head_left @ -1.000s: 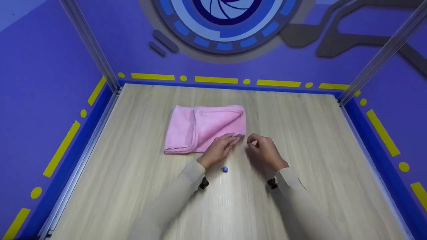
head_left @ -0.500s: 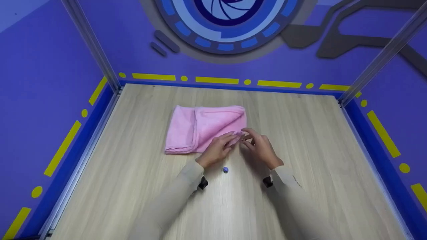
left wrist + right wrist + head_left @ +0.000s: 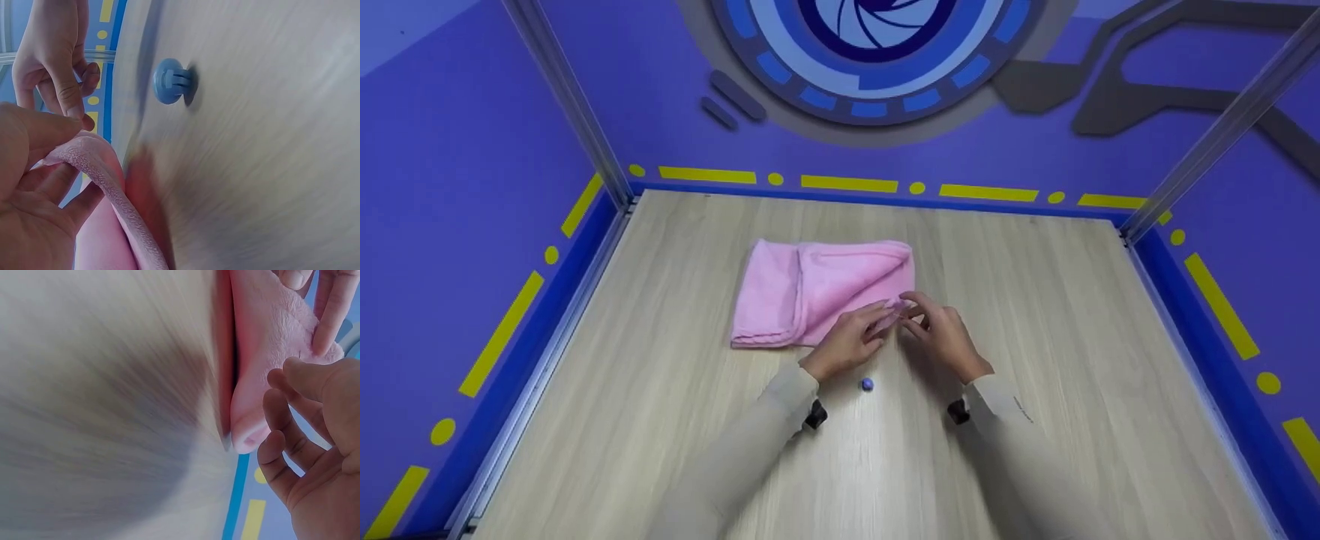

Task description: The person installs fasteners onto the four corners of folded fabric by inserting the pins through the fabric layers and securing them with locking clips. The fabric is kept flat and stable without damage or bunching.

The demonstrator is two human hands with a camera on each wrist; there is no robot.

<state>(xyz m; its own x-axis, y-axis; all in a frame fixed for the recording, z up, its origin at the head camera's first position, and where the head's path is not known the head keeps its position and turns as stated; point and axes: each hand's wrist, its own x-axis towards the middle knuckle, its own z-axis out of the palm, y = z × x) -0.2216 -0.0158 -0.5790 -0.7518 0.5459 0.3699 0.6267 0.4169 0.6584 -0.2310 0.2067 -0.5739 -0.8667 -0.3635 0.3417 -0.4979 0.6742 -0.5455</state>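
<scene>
A folded pink towel (image 3: 847, 277) lies on the wooden table. My left hand (image 3: 847, 341) grips its near right corner and lifts the edge between thumb and fingers; the left wrist view shows the towel's edge (image 3: 104, 174) over those fingers. My right hand (image 3: 949, 337) is right beside that corner. In the right wrist view, its thumb and forefinger pinch a thin dark pin (image 3: 300, 354) whose tip points at the towel; most of the pin is hidden. A small blue round cap with prongs (image 3: 171, 81) lies on the table between my forearms.
The wooden table (image 3: 660, 420) is bounded by blue-purple panels (image 3: 457, 187) at the back and both sides. Metal posts (image 3: 577, 112) stand at the back corners. Both wrists wear black devices (image 3: 814, 414).
My right hand has moved left from beside the towel to its corner, bringing the pin up to the cloth. My left hand keeps holding the corner. The blue cap stays put.
</scene>
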